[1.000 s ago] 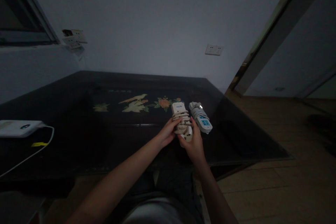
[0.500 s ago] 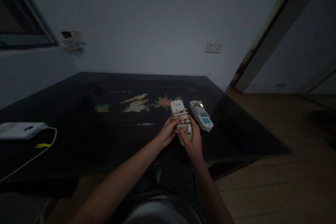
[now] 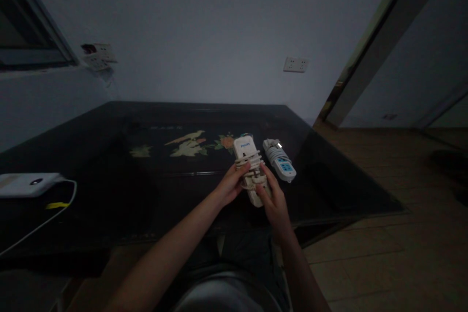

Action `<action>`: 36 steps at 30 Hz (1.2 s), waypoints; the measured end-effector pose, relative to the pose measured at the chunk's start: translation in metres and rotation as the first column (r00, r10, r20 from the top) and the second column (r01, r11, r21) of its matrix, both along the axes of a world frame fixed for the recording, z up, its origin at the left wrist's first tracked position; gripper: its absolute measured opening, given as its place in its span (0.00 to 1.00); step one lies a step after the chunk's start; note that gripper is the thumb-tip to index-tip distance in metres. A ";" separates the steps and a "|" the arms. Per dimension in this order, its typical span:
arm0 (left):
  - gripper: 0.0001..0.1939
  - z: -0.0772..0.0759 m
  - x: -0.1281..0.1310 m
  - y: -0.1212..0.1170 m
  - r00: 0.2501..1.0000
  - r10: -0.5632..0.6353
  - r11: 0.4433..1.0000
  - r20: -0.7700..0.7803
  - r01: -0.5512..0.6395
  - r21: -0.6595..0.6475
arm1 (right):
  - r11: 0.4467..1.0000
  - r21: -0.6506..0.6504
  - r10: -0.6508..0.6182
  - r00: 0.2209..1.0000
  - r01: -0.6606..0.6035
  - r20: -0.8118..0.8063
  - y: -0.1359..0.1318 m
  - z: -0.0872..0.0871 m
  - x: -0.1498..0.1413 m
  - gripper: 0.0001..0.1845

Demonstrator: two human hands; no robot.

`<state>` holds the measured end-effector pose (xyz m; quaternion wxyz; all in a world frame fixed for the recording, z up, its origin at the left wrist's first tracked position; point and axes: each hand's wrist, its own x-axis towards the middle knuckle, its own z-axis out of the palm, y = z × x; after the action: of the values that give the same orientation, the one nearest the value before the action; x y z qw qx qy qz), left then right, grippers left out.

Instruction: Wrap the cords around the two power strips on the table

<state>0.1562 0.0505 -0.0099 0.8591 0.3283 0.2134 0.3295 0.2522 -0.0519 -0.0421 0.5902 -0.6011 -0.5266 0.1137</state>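
Note:
A white power strip [image 3: 244, 145] with its cord wound around the middle is held over the dark table [image 3: 175, 195]. My left hand [image 3: 229, 186] grips its left side, the thumb lying on the coiled cord. On the other side my right hand [image 3: 275, 204] is closed around the strip's lower part, with fingers and thumb at the cord's plug end. A second power strip [image 3: 284, 168], white with blue socket faces and a grey-white cord wrapped around it, lies on the table just right of my hands.
At the table's left end sits a white power bank [image 3: 27, 185] with a white cable [image 3: 44, 222] and a yellow tag [image 3: 57, 205]. Wall sockets [image 3: 295, 64] are fixed above the table; other sockets [image 3: 98, 56] hang near the left corner. A floral bird picture [image 3: 188, 144] decorates the tabletop.
Both hands keep hold of the strip, which has shifted slightly left and nearer the camera. My right thumb and fingers have moved on the plug and cord. The second strip stays put.

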 end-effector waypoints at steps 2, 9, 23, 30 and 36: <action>0.14 0.002 -0.003 -0.004 1.000 0.023 1.000 -0.007 -0.023 0.009 | 1.000 0.003 0.009 1.000 -0.009 -0.018 -0.003 0.001 -0.002 0.26; 0.23 0.003 -0.014 -0.017 0.991 0.131 0.991 -0.007 -0.131 0.038 | 0.998 0.054 -0.023 0.999 0.025 -0.036 -0.006 0.005 -0.018 0.23; 0.23 0.004 -0.024 -0.039 0.948 0.318 0.948 0.030 -0.318 0.013 | 0.948 0.209 -0.278 0.944 0.241 0.175 -0.003 0.013 -0.053 0.20; 0.24 -0.002 -0.028 -0.039 0.931 0.364 0.930 0.016 -0.364 0.059 | 0.966 0.177 -0.203 0.976 0.187 0.079 -0.001 0.016 -0.046 0.15; 0.24 -0.002 -0.033 -0.040 0.922 0.385 0.918 0.040 -0.387 0.092 | 0.963 0.252 -0.121 0.989 0.095 0.089 -0.005 0.017 -0.048 0.16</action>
<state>0.1228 0.0100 -0.0120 0.7625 0.3179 0.2483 0.5059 0.2039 -0.0572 -0.0255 0.6378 -0.5558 -0.5329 -0.0165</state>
